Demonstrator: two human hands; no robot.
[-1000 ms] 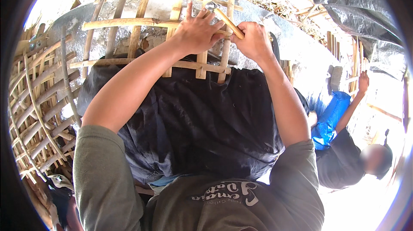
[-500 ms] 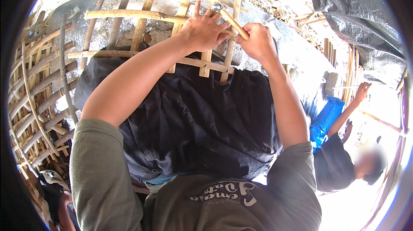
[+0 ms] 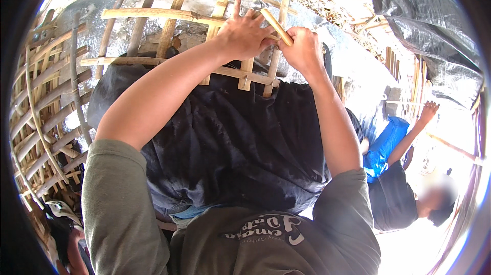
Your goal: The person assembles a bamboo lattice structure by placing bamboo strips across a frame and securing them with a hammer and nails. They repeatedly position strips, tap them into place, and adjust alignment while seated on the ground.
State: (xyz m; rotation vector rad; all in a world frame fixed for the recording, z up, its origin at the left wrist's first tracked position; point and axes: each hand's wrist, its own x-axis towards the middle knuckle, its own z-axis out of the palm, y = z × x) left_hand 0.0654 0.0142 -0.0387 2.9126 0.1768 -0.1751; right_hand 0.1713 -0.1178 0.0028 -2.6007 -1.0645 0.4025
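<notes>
Right hand point(image 3: 303, 52): wrapped in a fist around the lower end of a hammer's handle, seen from where I stand over the lap.
Hammer point(image 3: 276, 27): its long axis slants from that fist forward and to the left, away from the body, the head ending just beside the spread fingertips of the other hand.
Nearer hand: the right one has the handle; the metal head lies closer to the left one's fingers.
Left hand point(image 3: 245, 34): fingers splayed wide over the bamboo, thumb bent toward the right fist; whether it pinches anything underneath I cannot tell.
Looks: a pale yellow wooden handle, straight and slim, with a small grey head that glints in the harsh light; its striking face is too blurred to make out.
Lattice point(image 3: 166, 37): split bamboo slats crossed in an open grid under both hands, the near edge lying over the black cloth point(image 3: 225, 142) across the lap.
To the left: a panel of woven bamboo point(image 3: 48, 137) stands near the elbow.
To the right: a co-worker point(image 3: 391, 201) in dark clothing, one arm stretched forward beside a blue bag point(image 3: 388, 142).
</notes>
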